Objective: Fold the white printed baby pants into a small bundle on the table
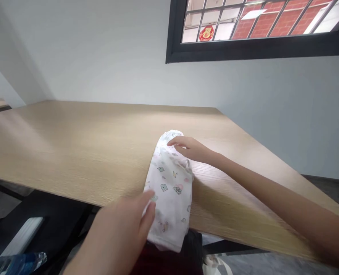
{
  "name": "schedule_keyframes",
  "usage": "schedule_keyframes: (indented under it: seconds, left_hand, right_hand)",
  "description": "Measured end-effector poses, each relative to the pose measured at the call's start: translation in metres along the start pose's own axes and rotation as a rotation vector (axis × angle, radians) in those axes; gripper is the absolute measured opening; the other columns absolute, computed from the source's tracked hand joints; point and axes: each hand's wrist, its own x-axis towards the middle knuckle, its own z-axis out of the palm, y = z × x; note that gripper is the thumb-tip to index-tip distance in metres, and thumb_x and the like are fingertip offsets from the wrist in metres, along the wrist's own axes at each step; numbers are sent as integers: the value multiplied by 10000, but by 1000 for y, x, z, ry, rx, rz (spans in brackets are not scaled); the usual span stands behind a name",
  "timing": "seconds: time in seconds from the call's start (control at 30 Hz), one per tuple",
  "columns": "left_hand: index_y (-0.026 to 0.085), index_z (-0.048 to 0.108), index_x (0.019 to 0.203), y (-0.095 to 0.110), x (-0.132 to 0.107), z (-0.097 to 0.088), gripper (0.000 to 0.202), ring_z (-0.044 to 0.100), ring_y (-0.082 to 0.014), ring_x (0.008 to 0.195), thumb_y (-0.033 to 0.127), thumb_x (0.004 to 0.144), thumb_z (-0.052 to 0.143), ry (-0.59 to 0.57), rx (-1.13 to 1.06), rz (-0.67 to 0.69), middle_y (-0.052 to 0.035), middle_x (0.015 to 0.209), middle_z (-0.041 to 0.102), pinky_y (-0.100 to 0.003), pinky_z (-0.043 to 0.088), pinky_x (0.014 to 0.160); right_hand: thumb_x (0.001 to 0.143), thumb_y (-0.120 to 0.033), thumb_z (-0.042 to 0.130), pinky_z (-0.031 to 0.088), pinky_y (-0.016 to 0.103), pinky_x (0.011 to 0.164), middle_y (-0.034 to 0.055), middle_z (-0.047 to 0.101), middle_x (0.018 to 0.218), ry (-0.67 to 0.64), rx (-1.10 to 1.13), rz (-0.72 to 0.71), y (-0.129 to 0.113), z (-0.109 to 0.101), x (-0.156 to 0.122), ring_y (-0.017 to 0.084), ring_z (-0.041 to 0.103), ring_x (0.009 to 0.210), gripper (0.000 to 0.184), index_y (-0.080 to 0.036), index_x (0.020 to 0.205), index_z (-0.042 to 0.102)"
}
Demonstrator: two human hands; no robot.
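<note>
While the right hand (191, 148) lies over the far end of the white printed cloth (169, 187), its fingers are loosely bent, with a small gap between thumb and forefinger. The left hand (120, 219), blurred, is at the cloth's near left edge; whether it pinches the fabric, I cannot tell. The cloth lies lengthwise on the wooden table (95, 141), its near end hanging past the edge. At lower left, a clear bluish plastic bottle (17, 263) is partly cut off, its contents unclear, near a white object (23, 236) on a black seat (55, 214).
</note>
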Motion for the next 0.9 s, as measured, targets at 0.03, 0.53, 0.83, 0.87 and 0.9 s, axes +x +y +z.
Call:
schedule_keyframes:
  seconds: [0.03,0.53,0.83,0.87,0.9]
  left_hand:
    - [220,604,1014,-1,19,-6,340,629,-189,630,276,899,289,51,-1,34,-36,711,658,-243,425,535]
    - [260,260,1373,-30,5,42,646,288,-229,1298,519,820,472,-110,-118,588,-31,1395,341,-464,221,1068]
    - [274,424,1274,-63,3,63,447,416,-201,1221,81,872,385,322,167,756,-38,1280,500,-396,372,997]
    - [251,461,1239,-63,5,63,394,453,-196,1190,104,879,398,363,156,796,-46,1219,554,-382,389,985]
    - [230,498,1193,-63,7,62,344,491,-189,1151,116,879,416,400,135,834,-47,1149,602,-369,403,974]
  right_hand:
    - [829,-154,367,429,337,829,24,581,1100,13,-1,-22,-8,-1,-8,198,513,1021,306,-224,1025,591]
    - [918,-239,294,197,388,1067,38,344,1375,-183,-252,-175,69,18,53,180,260,1274,413,-183,1303,432]
    - [917,-347,377,409,401,895,105,550,1140,-253,-229,-341,-38,33,-34,234,495,1047,330,-164,1112,571]
    - [878,-409,454,374,446,926,123,531,1156,-226,-240,-414,-49,39,-53,262,475,1065,366,-156,1118,561]
    - [816,-483,529,334,495,950,140,523,1154,-206,-261,-456,-58,46,-71,292,465,1066,470,-146,1144,539]
